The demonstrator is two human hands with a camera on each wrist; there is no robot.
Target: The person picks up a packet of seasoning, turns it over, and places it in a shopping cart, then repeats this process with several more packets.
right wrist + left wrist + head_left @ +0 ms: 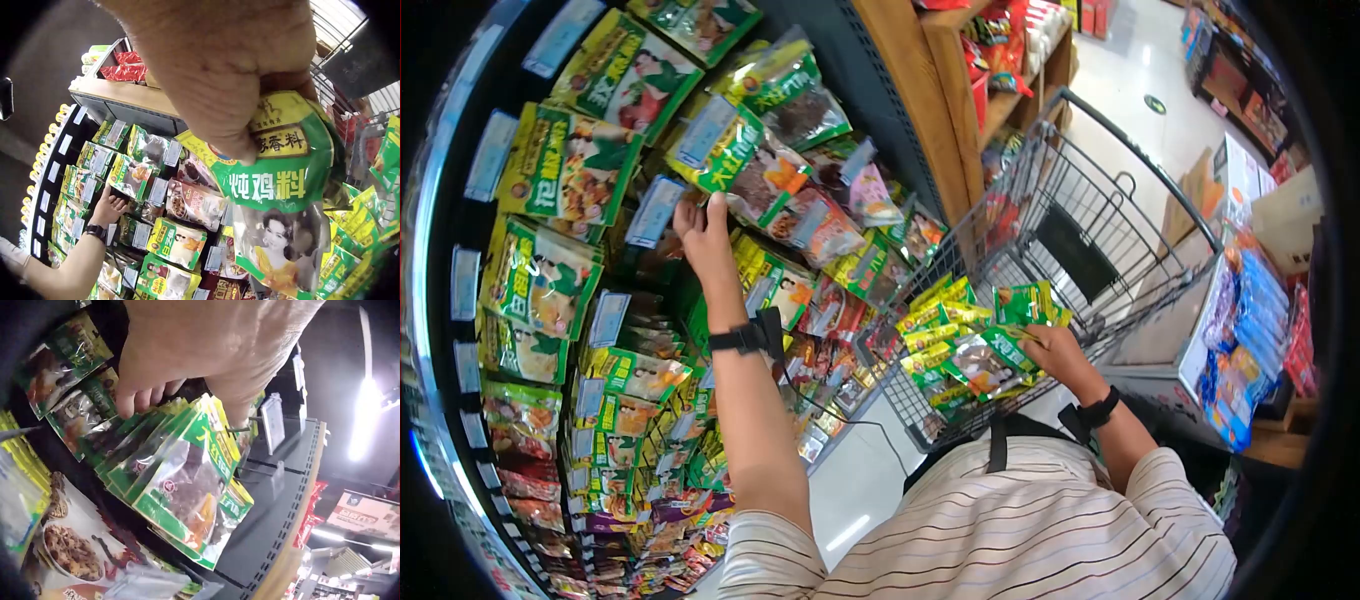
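Note:
My left hand (pixel 708 245) reaches up to the shelf display, at a row of hanging green-and-yellow spice packets (pixel 740 160). In the left wrist view its thumb is beside the yellow top of the front packet (pixel 187 481), the other fingers at the row's far side. That packet shows dark contents through a clear window. Over the shopping cart (pixel 1100 240), my right hand (pixel 1055 355) grips a green-and-yellow spice packet (pixel 275 206) by its upper part. A portrait is printed on its lower half. Another packet edge shows behind it.
Several similar packets (pixel 940 310) lie in the cart. More packets (pixel 565 165) hang in rows on hooks with price tags (pixel 655 210). A wooden shelf end (pixel 950 110) stands beyond the display. Blue-wrapped goods (pixel 1245 340) sit at the right.

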